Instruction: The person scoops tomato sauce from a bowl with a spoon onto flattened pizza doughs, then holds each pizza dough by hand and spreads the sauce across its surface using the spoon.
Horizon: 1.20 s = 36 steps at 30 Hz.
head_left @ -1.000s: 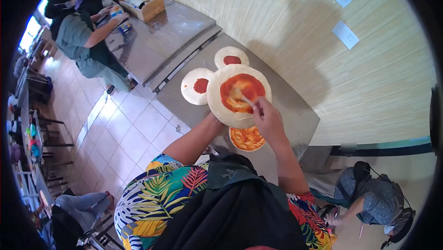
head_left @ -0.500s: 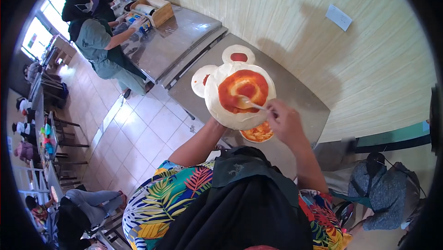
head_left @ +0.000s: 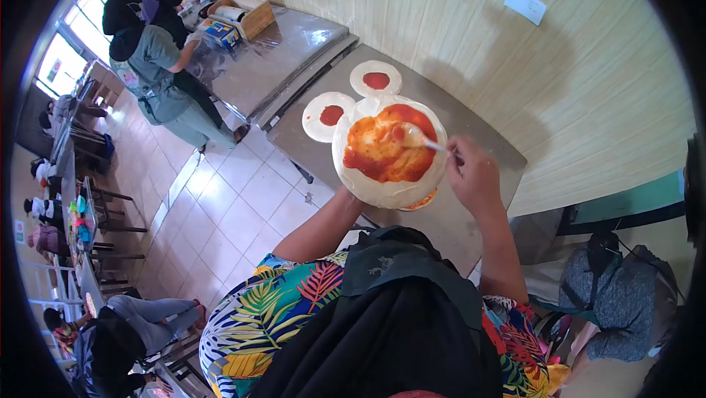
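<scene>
A large round pizza base (head_left: 349, 174) with red sauce spread over its middle is held up by my left hand (head_left: 348, 204), which is mostly hidden beneath it; its fingers do not show. My right hand (head_left: 472, 170) is closed around the handle of a spoon (head_left: 421, 138), whose bowl rests in the sauce. On the metal table beyond lie two smaller dough rounds, one at the back (head_left: 364, 67) and one to the left (head_left: 316, 122), each with a red patch of sauce. Another sauced pizza (head_left: 424, 201) peeks out under the near edge of the held base.
A second metal table (head_left: 294, 52) adjoins at the upper left, bearing a wooden box (head_left: 257, 17) and a blue-yellow carton (head_left: 220, 33). One person (head_left: 158, 60) stands beside it, another behind. A wall (head_left: 603, 67) runs along the right.
The held base has shifted right, uncovering more of the left dough round and hiding more of the near pizza. The spoon has moved up and right, and the sauce is spread differently.
</scene>
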Each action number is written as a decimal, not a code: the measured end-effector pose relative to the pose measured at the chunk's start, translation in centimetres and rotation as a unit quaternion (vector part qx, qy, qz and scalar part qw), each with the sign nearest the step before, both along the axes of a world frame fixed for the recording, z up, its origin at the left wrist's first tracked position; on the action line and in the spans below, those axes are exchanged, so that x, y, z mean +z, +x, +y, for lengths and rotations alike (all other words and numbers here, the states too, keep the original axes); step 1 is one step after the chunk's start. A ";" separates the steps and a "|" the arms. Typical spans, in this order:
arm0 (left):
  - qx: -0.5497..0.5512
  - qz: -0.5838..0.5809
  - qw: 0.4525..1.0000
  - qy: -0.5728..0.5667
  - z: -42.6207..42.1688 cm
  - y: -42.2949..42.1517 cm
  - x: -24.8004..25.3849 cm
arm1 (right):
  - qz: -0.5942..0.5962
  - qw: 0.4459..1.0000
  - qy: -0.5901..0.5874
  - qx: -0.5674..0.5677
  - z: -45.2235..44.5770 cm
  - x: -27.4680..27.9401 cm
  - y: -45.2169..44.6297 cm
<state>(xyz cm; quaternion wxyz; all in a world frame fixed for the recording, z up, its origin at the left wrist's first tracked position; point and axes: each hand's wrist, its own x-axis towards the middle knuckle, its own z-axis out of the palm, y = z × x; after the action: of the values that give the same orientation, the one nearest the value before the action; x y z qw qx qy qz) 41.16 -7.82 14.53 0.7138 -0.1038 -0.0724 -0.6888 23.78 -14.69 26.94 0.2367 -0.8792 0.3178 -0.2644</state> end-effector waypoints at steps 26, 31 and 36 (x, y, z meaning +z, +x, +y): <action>-0.075 0.030 0.995 -0.065 0.1 -3.4 1.1 | -0.038 0.997 0.029 -0.056 -0.2 1.5 -6.5; -0.065 -0.004 0.998 -0.023 -0.1 -4.2 1.5 | -0.057 0.997 0.037 -0.046 1.3 0.8 -3.4; -0.110 -0.002 0.993 -0.035 0.8 -3.8 2.1 | -0.013 0.994 0.069 0.082 3.1 2.4 -6.2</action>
<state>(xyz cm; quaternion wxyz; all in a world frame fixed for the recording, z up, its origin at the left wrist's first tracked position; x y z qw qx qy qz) 37.35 -6.99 16.59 0.6292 -0.1349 -0.0863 -0.7606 17.60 -11.61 29.35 0.3219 -0.8804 0.2591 -0.2327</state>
